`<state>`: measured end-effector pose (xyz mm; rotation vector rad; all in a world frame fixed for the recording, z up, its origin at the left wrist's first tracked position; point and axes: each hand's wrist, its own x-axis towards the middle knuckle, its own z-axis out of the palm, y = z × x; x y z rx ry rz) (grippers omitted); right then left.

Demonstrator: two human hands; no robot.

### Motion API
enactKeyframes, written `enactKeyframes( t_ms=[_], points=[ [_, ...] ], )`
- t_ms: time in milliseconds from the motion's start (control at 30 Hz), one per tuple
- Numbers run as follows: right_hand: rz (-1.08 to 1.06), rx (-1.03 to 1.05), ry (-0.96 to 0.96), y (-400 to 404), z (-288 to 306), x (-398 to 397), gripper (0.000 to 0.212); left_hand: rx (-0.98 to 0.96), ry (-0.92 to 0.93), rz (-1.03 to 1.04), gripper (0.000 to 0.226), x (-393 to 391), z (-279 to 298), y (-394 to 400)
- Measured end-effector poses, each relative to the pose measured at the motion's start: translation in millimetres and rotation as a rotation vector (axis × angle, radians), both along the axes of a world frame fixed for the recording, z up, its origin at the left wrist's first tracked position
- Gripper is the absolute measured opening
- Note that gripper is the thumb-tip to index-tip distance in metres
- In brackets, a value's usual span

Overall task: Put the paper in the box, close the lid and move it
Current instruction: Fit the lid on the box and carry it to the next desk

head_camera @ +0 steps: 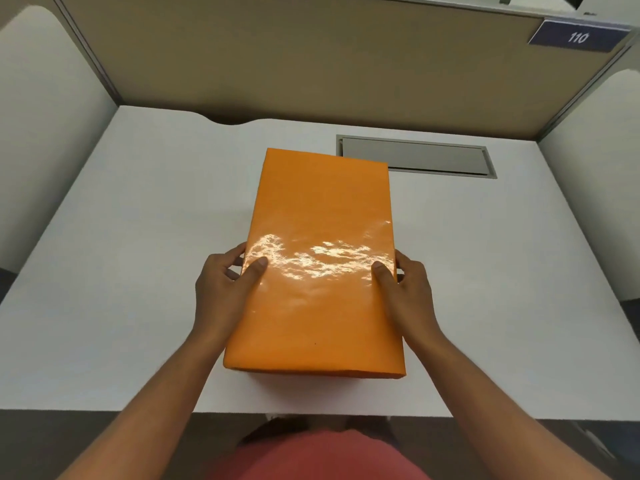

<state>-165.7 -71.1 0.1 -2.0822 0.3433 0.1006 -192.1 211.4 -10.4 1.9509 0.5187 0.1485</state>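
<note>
A glossy orange box [320,216] with its lid down lies lengthwise in the middle of the white desk [121,271]. My left hand [221,289] grips its left side, thumb on the lid and fingers down the side wall. On the opposite side my right hand [408,289] holds it the same way. No paper is visible; the inside of the box is hidden by the lid.
A grey cable hatch [433,157] is set into the desk behind the box at the right. Beige partition walls [311,64] close the desk at the back, white panels stand on both sides. A dark sign reading 110 [578,38] hangs at the upper right.
</note>
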Motion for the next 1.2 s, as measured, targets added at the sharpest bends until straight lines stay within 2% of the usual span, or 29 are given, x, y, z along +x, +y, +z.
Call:
enactKeyframes(
  t_ms=[400,633,800,1000,1100,1200],
  points=[
    [0.036,-0.092,-0.015,14,-5,4,0.035,-0.089,0.009,0.013,0.059,2,-17,10],
    [0.061,-0.164,0.004,10,-24,-5,0.054,0.009,0.024,-0.017,0.061,-3,-28,4],
    [0.063,-0.214,-0.004,11,-29,-4,0.057,0.002,0.036,-0.019,0.062,-2,-32,5],
    [0.082,-0.278,-0.03,6,-24,15,0.058,0.122,0.052,-0.099,0.075,25,-26,19],
    [0.141,-0.398,-0.088,5,-17,53,0.065,0.215,0.01,-0.192,0.076,62,-20,20],
    [0.249,-0.505,-0.115,11,-10,110,0.067,0.339,0.044,-0.298,0.074,120,-15,14]
  ],
)
